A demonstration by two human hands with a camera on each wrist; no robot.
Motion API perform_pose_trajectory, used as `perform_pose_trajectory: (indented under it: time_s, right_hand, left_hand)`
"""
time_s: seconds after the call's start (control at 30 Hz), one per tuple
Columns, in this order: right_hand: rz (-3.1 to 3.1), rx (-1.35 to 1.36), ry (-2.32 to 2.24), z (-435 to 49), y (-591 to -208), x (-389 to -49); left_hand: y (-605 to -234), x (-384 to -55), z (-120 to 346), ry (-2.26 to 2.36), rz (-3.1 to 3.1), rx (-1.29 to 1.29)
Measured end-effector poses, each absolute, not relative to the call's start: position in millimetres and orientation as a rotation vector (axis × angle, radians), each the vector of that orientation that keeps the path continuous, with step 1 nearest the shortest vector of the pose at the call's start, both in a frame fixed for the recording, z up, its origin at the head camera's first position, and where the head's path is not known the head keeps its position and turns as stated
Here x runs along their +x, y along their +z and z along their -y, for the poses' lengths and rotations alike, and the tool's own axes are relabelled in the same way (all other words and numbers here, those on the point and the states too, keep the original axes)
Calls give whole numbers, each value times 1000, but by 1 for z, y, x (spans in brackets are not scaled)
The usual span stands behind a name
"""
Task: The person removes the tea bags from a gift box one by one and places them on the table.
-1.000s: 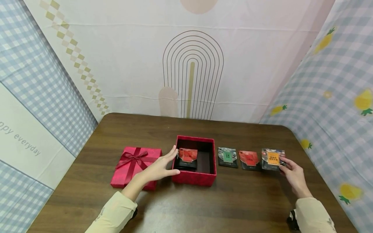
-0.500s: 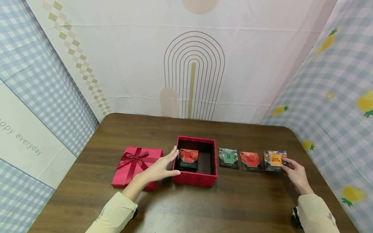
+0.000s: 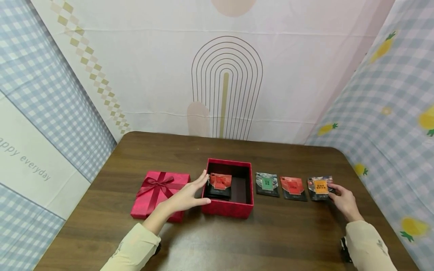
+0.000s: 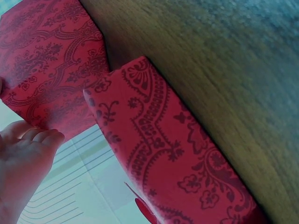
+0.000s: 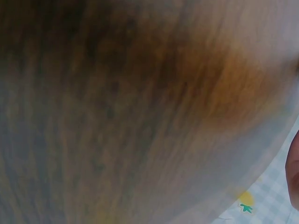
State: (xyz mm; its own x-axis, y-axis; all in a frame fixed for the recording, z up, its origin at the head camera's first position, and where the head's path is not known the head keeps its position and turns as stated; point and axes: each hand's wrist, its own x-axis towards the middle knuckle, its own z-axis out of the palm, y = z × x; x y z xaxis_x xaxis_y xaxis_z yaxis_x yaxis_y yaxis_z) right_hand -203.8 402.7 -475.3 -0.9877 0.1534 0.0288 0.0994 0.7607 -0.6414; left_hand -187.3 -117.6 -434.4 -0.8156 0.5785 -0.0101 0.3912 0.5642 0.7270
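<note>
My left hand rests at the left side of an open red box, fingers extended along its left rim and thumb at the front corner. In the left wrist view, the patterned box wall rises beyond the hand. Inside the box's left half lies a black sachet with a red label, more dark packaging under it. On the right, my right hand pinches the right edge of a sachet with an orange label, low at the tabletop. Only a fingertip shows in the right wrist view.
A red lid with a ribbon bow lies left of the box, under the left forearm in view. Between box and right hand, a green-label sachet and a red-label sachet lie in a row on the wooden table.
My right hand has shifted the orange-label sachet slightly right, then lowered it to the tabletop at the end of the row. The left hand has stayed at the box.
</note>
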Motion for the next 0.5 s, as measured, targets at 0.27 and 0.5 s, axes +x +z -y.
perform_pose_trajectory:
  time_s: [0.27,0.5]
  right_hand:
    - [2896,-188,951,-408,-482,-206]
    - [2916,-193,934,-412,-484,-204]
  left_hand:
    - [-433,-188,117,1093,-2560,829]
    - [-434,-187,117,1092,-2562,828]
